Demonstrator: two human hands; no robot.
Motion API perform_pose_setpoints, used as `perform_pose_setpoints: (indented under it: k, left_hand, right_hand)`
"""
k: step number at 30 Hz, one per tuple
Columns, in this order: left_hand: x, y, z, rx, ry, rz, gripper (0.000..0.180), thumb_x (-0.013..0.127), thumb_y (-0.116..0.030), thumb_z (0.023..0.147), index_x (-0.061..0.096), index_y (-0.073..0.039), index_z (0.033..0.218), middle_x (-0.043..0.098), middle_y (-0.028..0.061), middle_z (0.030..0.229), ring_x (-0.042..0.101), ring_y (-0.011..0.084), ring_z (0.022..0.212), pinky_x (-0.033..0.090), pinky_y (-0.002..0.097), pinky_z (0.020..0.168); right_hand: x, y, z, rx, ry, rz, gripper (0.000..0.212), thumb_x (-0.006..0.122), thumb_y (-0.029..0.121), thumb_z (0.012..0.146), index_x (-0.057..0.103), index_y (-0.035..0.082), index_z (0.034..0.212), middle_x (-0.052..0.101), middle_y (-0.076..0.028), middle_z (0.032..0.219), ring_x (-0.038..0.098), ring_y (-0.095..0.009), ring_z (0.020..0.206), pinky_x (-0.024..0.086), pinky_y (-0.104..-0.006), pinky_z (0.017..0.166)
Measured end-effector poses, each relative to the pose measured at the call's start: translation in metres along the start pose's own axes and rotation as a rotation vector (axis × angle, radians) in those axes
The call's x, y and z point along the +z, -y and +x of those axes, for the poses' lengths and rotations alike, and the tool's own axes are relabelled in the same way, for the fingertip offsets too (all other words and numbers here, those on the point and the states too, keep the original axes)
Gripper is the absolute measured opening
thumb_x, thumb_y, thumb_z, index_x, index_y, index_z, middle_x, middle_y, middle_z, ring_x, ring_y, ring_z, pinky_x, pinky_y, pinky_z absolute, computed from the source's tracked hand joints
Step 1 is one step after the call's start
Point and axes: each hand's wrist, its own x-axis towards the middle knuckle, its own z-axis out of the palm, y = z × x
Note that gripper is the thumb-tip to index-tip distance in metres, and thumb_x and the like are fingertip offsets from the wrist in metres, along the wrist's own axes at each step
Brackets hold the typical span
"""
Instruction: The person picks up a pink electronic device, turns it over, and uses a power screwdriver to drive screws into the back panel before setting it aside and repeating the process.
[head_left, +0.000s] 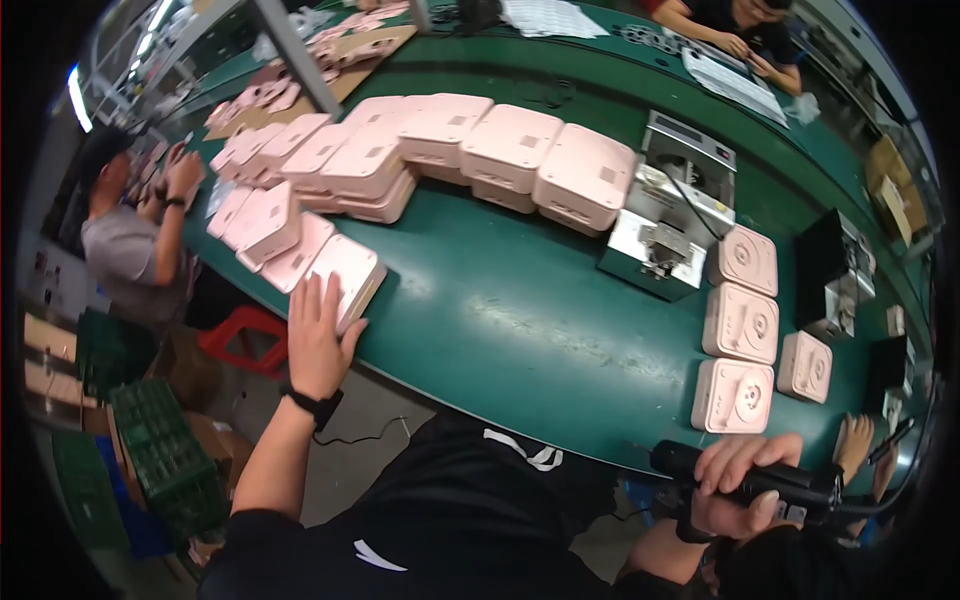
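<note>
My left hand (318, 345) lies on the near end of a pink square plastic housing (352, 270) at the left front of the bench. Its fingers are stretched over the top and the thumb is spread beside the edge. At the lower right, my right hand (742, 482) is wrapped round a black electric screwdriver (690, 462), whose thin bit points left and whose cable runs off to the right. Just beyond the screwdriver, several pink housings with round parts on top, such as the nearest one (735, 397), stand in a column.
Stacked pink housings (500, 145) run along the green bench (470, 290). A metal screw-feeding machine (665, 245) stands right of centre, with another black machine (835, 275) farther right. One person (135, 240) works at left, another (745, 40) across the bench; a third person's hand (853, 445) shows at right.
</note>
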Motion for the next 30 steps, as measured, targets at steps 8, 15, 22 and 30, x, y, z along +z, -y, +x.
perform_pose_setpoints:
  k: [8,15,22,30]
  left_hand:
    - [-0.023,-0.086,0.037,0.477,0.224,-0.367,0.071,0.077,-0.020,0.078,0.047,-0.006,0.141,0.042,0.0233,0.147,0.037,0.0442,0.138,0.031,0.0503,0.115]
    - [0.008,-0.175,0.107,0.988,0.315,-0.722,0.079,0.083,-0.024,0.070,0.048,-0.011,0.140,0.039,0.0215,0.148,0.038,0.0412,0.138,0.033,0.0494,0.115]
    - [0.033,-0.172,0.126,0.838,0.570,-1.001,0.086,0.087,-0.025,0.063,0.050,-0.017,0.140,0.036,0.0188,0.146,0.046,0.0392,0.130,0.044,0.0464,0.107]
    - [0.047,-0.164,0.128,0.691,0.521,-1.096,0.087,0.088,-0.020,0.061,0.051,-0.020,0.139,0.042,0.0153,0.133,0.055,0.0377,0.117,0.051,0.0423,0.097]
  right_hand:
    - [0.040,0.000,0.051,0.048,-0.009,-0.063,0.046,0.072,0.034,0.086,0.041,0.006,0.106,0.052,-0.006,0.065,0.051,-0.019,0.049,0.046,-0.0344,0.053]
    - [0.060,-0.031,0.139,-0.142,0.074,-0.148,0.025,0.053,0.030,0.097,0.048,0.008,0.108,0.050,-0.005,0.067,0.048,-0.017,0.052,0.043,-0.0335,0.054]
    - [0.077,-0.065,0.181,-0.142,0.052,-0.358,0.020,0.052,0.027,0.097,0.053,0.007,0.099,0.051,-0.007,0.065,0.049,-0.018,0.051,0.044,-0.0357,0.054]
    - [0.081,-0.071,0.180,-0.002,0.044,-0.426,0.022,0.052,0.027,0.096,0.052,0.006,0.097,0.050,-0.007,0.064,0.049,-0.018,0.050,0.045,-0.0362,0.054]
